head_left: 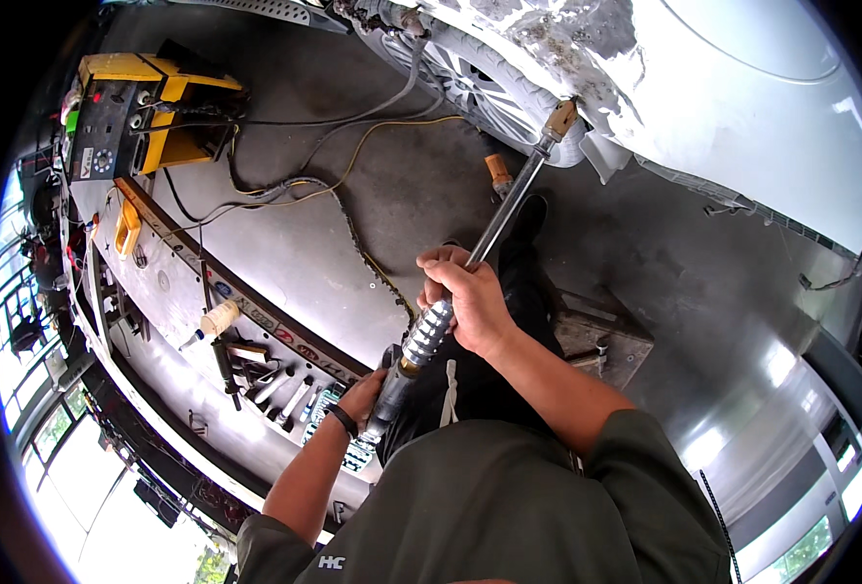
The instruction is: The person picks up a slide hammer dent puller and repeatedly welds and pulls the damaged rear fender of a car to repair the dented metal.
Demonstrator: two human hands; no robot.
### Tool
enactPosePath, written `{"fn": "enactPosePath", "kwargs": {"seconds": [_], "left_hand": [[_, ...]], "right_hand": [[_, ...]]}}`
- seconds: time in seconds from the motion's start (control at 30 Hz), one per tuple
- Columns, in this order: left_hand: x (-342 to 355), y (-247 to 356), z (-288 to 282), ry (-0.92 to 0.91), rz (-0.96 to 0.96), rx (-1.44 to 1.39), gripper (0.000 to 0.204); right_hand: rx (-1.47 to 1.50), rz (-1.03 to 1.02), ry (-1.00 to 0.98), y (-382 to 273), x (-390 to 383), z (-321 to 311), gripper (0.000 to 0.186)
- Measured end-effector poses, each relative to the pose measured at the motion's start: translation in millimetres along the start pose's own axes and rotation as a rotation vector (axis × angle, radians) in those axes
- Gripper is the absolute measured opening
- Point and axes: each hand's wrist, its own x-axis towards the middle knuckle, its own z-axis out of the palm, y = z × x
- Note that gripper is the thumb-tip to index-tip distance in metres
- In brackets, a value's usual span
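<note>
A long slide hammer [511, 206] runs from my waist up to the white car body panel [742, 107]. Its brass-coloured tip [560, 119] meets the panel edge just above the wheel, by a bare, scuffed patch. My right hand [470, 300] is closed round the chrome rod, right above the ribbed metal weight [427, 333]. At the rear end, my left hand [361, 397] grips the handle; some of its fingers are hidden behind the tool. A black band is on my left wrist.
A yellow and black welding machine [110, 127] stands at the far left, its cables [353, 180] crossing the floor. Left of me is a bench [178, 282] with a bottle [219, 319] and several hand tools. A low wooden stool [601, 336] sits to the right; an orange-handled tool [497, 171] lies near the wheel.
</note>
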Motion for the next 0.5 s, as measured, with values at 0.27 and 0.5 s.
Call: {"fn": "enactPosePath", "kwargs": {"seconds": [0.27,0.5], "left_hand": [[-45.0,35.6,16.9,-0.056,-0.248,0.045,0.041],[-48.1,25.5,5.4,-0.031,-0.166,0.027,0.044]], "right_hand": [[0.048,-0.014,0.004,-8.6,-10.1,14.5,0.018],[-0.012,-0.085,-0.066,-118.5,53.6,-3.0,0.035]]}}
